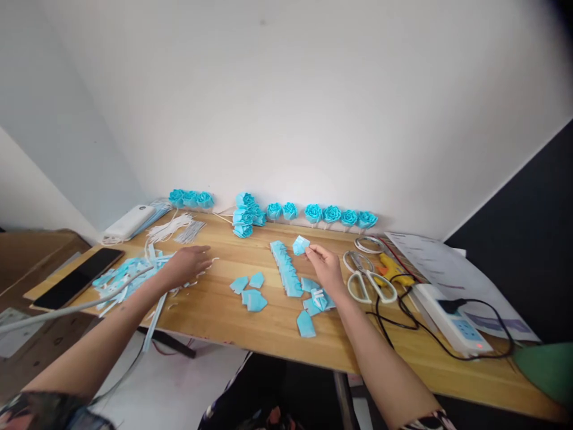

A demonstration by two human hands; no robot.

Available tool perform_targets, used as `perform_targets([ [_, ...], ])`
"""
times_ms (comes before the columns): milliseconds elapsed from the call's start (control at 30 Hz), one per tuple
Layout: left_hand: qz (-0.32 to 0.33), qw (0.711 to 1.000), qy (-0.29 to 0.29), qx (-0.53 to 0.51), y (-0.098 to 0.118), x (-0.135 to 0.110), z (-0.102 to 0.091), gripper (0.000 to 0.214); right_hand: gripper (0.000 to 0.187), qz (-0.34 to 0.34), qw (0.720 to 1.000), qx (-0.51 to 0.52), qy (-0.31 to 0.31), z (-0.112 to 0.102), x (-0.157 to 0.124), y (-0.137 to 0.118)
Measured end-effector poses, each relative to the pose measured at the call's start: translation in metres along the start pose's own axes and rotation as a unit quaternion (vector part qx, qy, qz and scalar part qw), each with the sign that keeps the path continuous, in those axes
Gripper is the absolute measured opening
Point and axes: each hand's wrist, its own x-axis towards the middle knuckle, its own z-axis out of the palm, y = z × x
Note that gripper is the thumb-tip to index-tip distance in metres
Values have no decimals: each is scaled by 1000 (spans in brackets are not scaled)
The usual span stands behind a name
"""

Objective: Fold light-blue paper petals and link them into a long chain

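My right hand [326, 267] pinches a small blue fabric piece [301, 245] just above a long overlapping row of blue pieces [285, 269] in the middle of the wooden table [277, 340]. My left hand [187, 264] lies palm down on the table, its fingers curled loosely over white scraps beside a pile of cut blue and white strips [126, 276]. Loose blue pieces [250, 292] lie between my hands, and more [313, 301] sit under my right wrist.
Blue fabric roses [333, 215] line the wall, with another group [191, 199] at the left. Scissors [367, 278], a yellow glue gun [394, 270], a white power strip [452, 319] with black cables and papers lie right. A phone [78, 278] and a white box [128, 224] lie left.
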Motion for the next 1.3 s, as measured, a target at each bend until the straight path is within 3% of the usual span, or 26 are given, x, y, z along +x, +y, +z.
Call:
perform_targets([
  [100, -48, 996, 80, -5, 7, -4, -20, 51, 25, 15, 999, 47, -23, 0, -2, -5],
  [200, -35, 985, 111, -131, 45, 13, -40, 51, 25, 12, 996, 62, -60, -1, -5, -12],
  [333, -44, 933, 16, -358, 110, 56, -45, 45, 26, 0, 994, 32, -107, -2, -7, -17],
  [467, 5, 881, -49, -470, 145, 93, -27, 44, 26, -6, 991, -21, -130, -3, -7, -15],
  [633, 15, 870, -83, -485, 157, 115, -12, 39, 26, -16, 987, -86, -134, -3, -6, -12],
  [833, 13, 855, -126, -503, 160, 122, 0, 27, 26, -37, 984, -118, -127, -1, -5, -9],
  [1200, -37, 808, -81, -583, 163, 125, 6, 28, 23, -13, 989, -72, -129, -7, -3, -13],
  [1300, -44, 820, -76, -566, 166, 124, 5, 29, 21, -22, 990, -87, -111, -7, -3, -12],
])
